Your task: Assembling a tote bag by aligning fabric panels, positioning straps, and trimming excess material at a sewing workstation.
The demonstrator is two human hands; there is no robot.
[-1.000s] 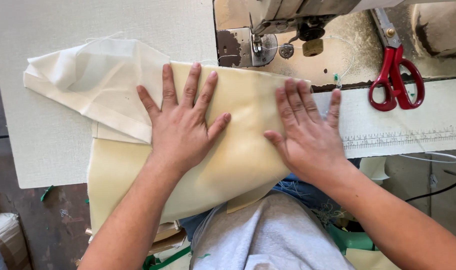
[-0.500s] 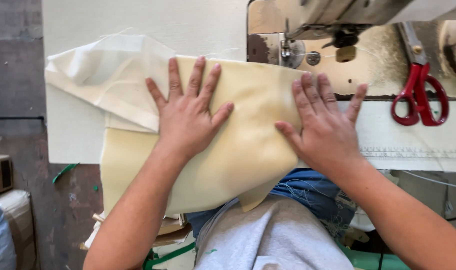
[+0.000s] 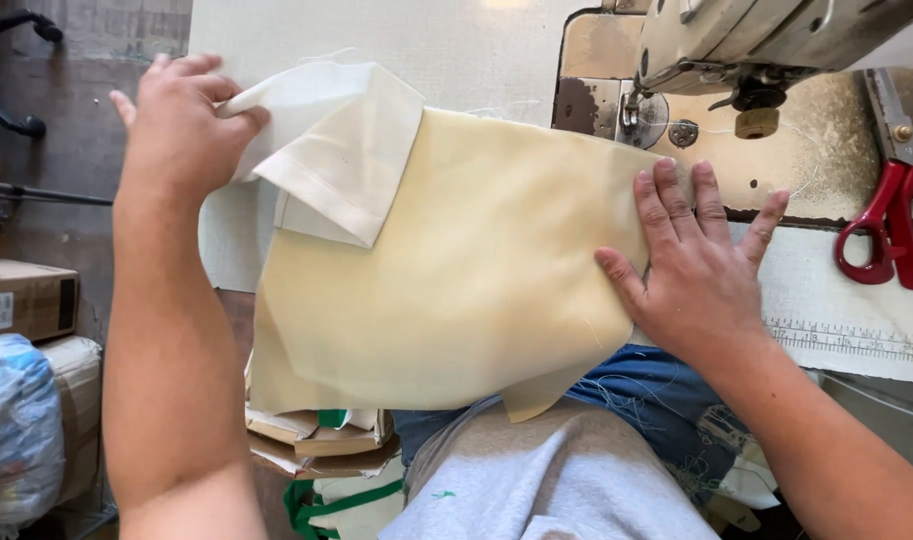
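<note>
Cream-yellow cloth panel (image 3: 457, 290) lies on the sewing table, overhanging the lap. Left hand (image 3: 182, 125) pinches its folded white cotton end (image 3: 332, 150); right hand (image 3: 697, 270) presses flat, fingers spread, near the grey sewing machine's needle (image 3: 632, 105). Risk: tugging skews the layers.

bare table (image 3: 477, 50) behind cloth, sewing machine (image 3: 757, 50) (right) blocking, scissors (image 3: 892, 215) beside

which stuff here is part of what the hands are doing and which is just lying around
In use:
- left hand gripping folded white cloth piece
- right hand flat on cream fabric panel
- grey sewing machine

Lying about:
- red-handled scissors
- brown cardboard box
- blue plastic bag
</note>
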